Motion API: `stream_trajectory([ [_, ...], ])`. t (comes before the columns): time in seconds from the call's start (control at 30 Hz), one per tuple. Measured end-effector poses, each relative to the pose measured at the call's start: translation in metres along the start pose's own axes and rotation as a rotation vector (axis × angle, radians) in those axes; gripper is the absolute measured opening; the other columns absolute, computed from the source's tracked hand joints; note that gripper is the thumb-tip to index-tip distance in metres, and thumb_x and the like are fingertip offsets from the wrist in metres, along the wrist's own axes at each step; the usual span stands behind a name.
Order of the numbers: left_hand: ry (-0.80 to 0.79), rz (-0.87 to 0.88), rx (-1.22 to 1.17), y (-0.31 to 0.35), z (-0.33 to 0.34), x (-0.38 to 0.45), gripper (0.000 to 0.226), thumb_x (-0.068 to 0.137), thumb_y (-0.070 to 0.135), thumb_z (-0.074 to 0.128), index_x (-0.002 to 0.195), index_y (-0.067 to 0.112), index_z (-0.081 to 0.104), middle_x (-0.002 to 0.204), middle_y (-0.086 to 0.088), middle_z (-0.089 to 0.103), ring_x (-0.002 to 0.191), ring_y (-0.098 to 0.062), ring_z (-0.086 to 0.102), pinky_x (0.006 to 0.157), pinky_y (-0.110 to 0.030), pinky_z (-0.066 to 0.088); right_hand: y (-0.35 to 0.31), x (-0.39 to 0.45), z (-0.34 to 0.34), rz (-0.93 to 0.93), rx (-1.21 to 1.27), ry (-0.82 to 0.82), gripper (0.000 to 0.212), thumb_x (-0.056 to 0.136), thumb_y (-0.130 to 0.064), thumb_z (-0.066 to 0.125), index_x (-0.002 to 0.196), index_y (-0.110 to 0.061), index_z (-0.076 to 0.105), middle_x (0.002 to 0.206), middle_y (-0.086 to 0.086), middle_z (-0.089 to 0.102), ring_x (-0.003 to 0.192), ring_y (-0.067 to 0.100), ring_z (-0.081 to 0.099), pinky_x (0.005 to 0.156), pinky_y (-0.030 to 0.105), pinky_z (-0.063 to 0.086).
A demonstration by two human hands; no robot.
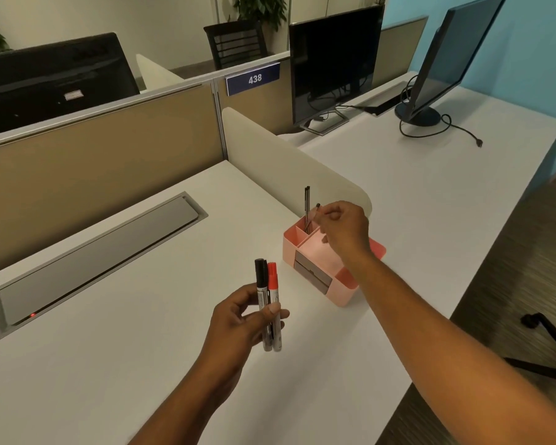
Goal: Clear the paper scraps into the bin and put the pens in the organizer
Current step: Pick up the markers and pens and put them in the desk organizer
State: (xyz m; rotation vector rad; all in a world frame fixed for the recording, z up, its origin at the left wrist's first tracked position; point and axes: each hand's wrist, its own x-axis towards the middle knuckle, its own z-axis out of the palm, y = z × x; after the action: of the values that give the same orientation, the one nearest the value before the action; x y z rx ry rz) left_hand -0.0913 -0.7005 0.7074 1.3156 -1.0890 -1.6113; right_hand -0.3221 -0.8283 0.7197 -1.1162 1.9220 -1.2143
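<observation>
1. The left hand (238,319), low in the centre of the frame, is closed around two markers (268,303), one black-capped and one red-capped, upright with caps up.
2. The right hand (342,229) pinches a thin black pen (316,211), tilted and nearly upright, over the pink organizer (321,277).
3. Two thin pens (307,203) stand upright in its rear compartment, at mid-frame on the white desk (109,364).

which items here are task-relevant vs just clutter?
Job: pink organizer; thin pens standing in it; pen in right hand; black marker and red marker in left hand.
Clutter: two monitors, loose cable, desk hatch, chair base.
</observation>
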Motion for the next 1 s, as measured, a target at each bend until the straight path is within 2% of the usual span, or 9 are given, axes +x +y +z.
stream_trajectory([
  [0.1,0.016,0.012,0.025,0.007,0.006,0.011,0.022,0.097,0.014,0.074,0.119,0.017,0.075,0.099,0.003,0.081,0.097,-0.028,0.081,0.091,-0.05,0.065,-0.006,-0.052,-0.009,0.058,0.163,-0.353,0.019,0.096,-0.039,0.071,0.094,-0.022,0.077,0.089,-0.002,0.079,0.076,0.013,0.074,0.061,0.023,0.059],
  [0.2,0.029,0.033,0.091,0.015,0.017,0.02,0.023,0.094,0.016,0.078,0.116,0.021,0.079,0.109,-0.008,0.079,0.102,-0.033,0.079,0.091,-0.053,0.064,-0.006,-0.09,-0.01,0.056,0.234,-0.577,0.015,0.093,-0.035,0.076,0.107,-0.032,0.078,0.101,-0.007,0.08,0.089,0.013,0.078,0.068,0.027,0.062],
  [0.33,0.061,0.051,0.175,0.02,0.03,0.026,0.032,0.089,0.023,0.084,0.121,0.023,0.08,0.117,-0.009,0.078,0.111,-0.034,0.075,0.1,-0.062,0.058,-0.002,-0.096,-0.011,0.028,0.215,-0.425,0.025,0.086,-0.021,0.083,0.11,-0.026,0.079,0.104,-0.003,0.08,0.094,0.02,0.078,0.071,0.034,0.066],
  [0.43,0.145,0.046,0.163,0.018,0.032,0.025,0.034,0.088,0.025,0.086,0.121,0.026,0.079,0.113,-0.006,0.079,0.1,-0.032,0.078,0.09,-0.05,0.063,-0.003,-0.087,-0.016,0.067,0.279,-0.373,0.034,0.085,-0.014,0.084,0.117,-0.017,0.074,0.104,0.005,0.079,0.092,0.027,0.079,0.072,0.037,0.067],
  [0.53,0.195,0.032,0.149,0.012,0.027,0.02,0.041,0.09,0.026,0.083,0.13,0.023,0.075,0.12,-0.007,0.079,0.095,-0.029,0.079,0.087,-0.042,0.062,-0.006,-0.07,-0.038,-0.006,0.341,-0.214,0.044,0.083,-0.006,0.085,0.119,-0.027,0.07,0.093,0.001,0.079,0.084,0.022,0.08,0.067,0.034,0.065],
  [0.73,0.206,-0.017,0.136,-0.001,0.023,0.004,0.041,0.091,0.023,0.081,0.131,0.02,0.074,0.123,-0.004,0.078,0.095,-0.03,0.08,0.101,-0.056,0.06,0.025,-0.057,-0.092,-0.238,-0.042,0.17,0.041,0.087,-0.022,0.083,0.122,-0.035,0.067,0.106,-0.011,0.076,0.092,0.004,0.076,0.076,0.021,0.063],
  [0.83,0.201,-0.009,0.148,-0.005,0.026,-0.002,0.034,0.093,0.02,0.08,0.127,0.019,0.076,0.118,0.001,0.079,0.101,-0.033,0.077,0.104,-0.06,0.057,0.044,-0.058,-0.089,-0.258,-0.117,0.164,0.04,0.09,-0.025,0.079,0.129,-0.026,0.066,0.115,-0.006,0.073,0.095,0.006,0.072,0.079,0.022,0.06],
  [0.9,0.183,-0.004,0.159,-0.006,0.031,-0.005,0.032,0.093,0.021,0.079,0.125,0.019,0.077,0.119,-0.003,0.079,0.11,-0.036,0.074,0.107,-0.06,0.055,0.056,-0.058,-0.082,-0.307,-0.132,0.128,0.038,0.092,-0.019,0.077,0.129,-0.021,0.067,0.116,-0.008,0.072,0.091,-0.002,0.07,0.079,0.018,0.06],
  [1.0,0.154,0.019,0.188,-0.007,0.036,-0.008,0.031,0.093,0.026,0.079,0.123,0.024,0.078,0.123,-0.001,0.077,0.116,-0.022,0.071,0.108,-0.05,0.052,0.073,-0.058,-0.07,-0.354,-0.158,0.05,0.037,0.093,-0.013,0.075,0.129,-0.018,0.067,0.126,0.002,0.072,0.097,0.002,0.072,0.081,0.018,0.062],
])
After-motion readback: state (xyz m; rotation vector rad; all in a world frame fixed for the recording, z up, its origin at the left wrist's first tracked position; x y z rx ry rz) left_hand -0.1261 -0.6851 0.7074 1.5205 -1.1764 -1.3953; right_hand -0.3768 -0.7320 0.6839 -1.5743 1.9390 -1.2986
